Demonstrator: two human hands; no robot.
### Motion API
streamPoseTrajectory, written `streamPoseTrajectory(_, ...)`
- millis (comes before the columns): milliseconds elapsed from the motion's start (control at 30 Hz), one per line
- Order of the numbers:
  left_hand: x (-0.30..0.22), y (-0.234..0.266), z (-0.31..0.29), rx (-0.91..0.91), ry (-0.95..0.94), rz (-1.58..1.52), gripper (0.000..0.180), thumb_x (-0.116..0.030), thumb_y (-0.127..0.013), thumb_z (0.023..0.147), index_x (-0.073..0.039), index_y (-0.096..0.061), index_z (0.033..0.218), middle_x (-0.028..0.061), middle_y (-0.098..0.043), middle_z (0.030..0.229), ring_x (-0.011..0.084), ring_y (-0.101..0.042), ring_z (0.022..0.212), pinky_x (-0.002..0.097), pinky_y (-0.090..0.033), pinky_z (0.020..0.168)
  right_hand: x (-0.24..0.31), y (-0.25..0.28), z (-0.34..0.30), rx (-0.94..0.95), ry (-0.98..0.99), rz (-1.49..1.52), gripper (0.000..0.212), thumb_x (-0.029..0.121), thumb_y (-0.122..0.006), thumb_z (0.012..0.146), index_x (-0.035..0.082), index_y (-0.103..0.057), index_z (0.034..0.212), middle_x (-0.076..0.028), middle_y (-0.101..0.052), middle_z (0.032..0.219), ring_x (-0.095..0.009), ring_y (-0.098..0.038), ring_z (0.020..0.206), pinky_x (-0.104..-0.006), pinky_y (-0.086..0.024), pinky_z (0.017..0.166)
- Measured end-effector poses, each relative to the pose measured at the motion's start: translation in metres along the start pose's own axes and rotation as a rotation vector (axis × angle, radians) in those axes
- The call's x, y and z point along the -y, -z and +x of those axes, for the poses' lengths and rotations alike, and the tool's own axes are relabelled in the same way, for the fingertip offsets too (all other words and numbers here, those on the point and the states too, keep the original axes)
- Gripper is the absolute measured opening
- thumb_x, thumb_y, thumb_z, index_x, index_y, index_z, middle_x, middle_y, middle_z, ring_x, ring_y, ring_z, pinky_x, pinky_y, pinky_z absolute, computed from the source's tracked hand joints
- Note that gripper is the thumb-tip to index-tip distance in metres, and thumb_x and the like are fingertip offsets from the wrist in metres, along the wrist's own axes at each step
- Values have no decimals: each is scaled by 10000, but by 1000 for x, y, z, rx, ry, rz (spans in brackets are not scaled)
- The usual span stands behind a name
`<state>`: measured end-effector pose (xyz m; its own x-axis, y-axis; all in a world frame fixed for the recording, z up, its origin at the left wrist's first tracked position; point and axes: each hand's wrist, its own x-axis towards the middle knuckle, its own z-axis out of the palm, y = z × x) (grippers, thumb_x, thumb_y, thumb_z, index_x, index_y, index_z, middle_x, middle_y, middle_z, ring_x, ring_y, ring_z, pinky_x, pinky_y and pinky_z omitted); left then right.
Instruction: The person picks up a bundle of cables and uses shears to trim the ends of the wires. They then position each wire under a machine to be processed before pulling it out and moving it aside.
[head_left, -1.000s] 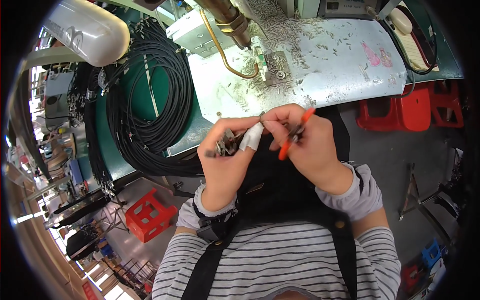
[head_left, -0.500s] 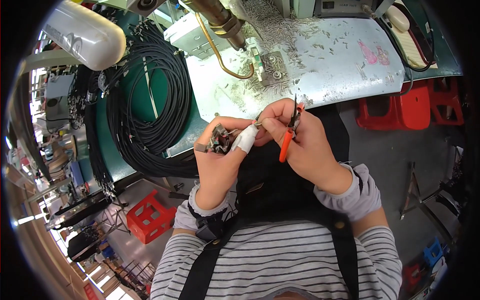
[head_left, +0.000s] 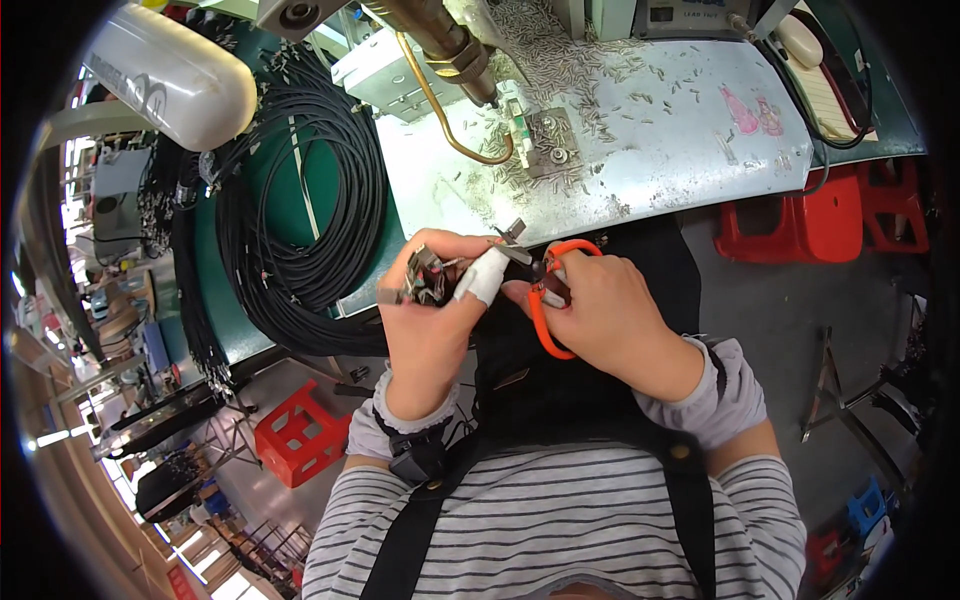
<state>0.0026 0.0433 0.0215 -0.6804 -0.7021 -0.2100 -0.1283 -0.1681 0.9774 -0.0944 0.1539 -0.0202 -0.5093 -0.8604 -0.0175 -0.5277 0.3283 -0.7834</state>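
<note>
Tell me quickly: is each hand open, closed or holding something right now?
Left hand: closed, holding a bunch of small metal parts.
Right hand: closed, holding orange-handled scissors.

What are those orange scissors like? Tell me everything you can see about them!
The scissors have two bright orange, plastic-looking loop handles, spread apart, and short grey, metal-looking blades. The right hand holds them above a black apron, with the blades pointing left toward the white-wrapped thumb of the left hand. Whether the tips touch anything is too small to tell.
</note>
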Motion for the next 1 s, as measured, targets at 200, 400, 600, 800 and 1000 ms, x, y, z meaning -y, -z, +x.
streamPoseTrajectory(200, 3, 11, 44, 226, 298, -349, 85, 3, -588, 754, -10, -551, 829, -2, -503, 649, 23, -388, 475, 169, -278, 415, -6, 14, 8, 34, -198, 535, 250, 188, -577, 806, 23, -461, 658, -48, -421, 447, -91, -445, 390, -268, -341, 369)
streamPoseTrajectory(400, -3, -4, 80, 152, 252, -284, 89, -19, -580, 758, -23, -534, 835, -29, -428, 594, 17, -286, 417, 173, -172, 372, -3, 30, 49, -301, -215, 739, 187, 179, -542, 834, 18, -488, 755, 16, -434, 514, -56, -389, 379, -195, -326, 358)
streamPoseTrajectory(600, -6, 7, 92, 261, 284, -201, 120, -83, -589, 756, -47, -503, 831, -17, -416, 604, 20, -270, 415, 156, -173, 357, -9, 33, 79, -82, -217, 719, 168, 164, -528, 839, 1, -495, 817, 17, -427, 525, -49, -384, 375, -199, -331, 354)
streamPoseTrajectory(800, -8, 10, 95, 300, 314, -238, 137, -54, -607, 739, 1, -524, 832, -36, -413, 560, 8, -273, 402, 161, -164, 358, -9, 30, 81, -78, -174, 771, 171, 166, -532, 833, -1, -496, 823, 23, -416, 520, -47, -380, 375, -204, -332, 352)
streamPoseTrajectory(1000, -10, 4, 90, 240, 268, -234, 139, -58, -604, 743, 9, -529, 839, -43, -404, 548, 5, -270, 404, 158, -162, 355, -11, 33, 82, -38, -182, 804, 164, 161, -535, 830, 2, -498, 825, 25, -415, 521, -46, -381, 386, -205, -331, 351)
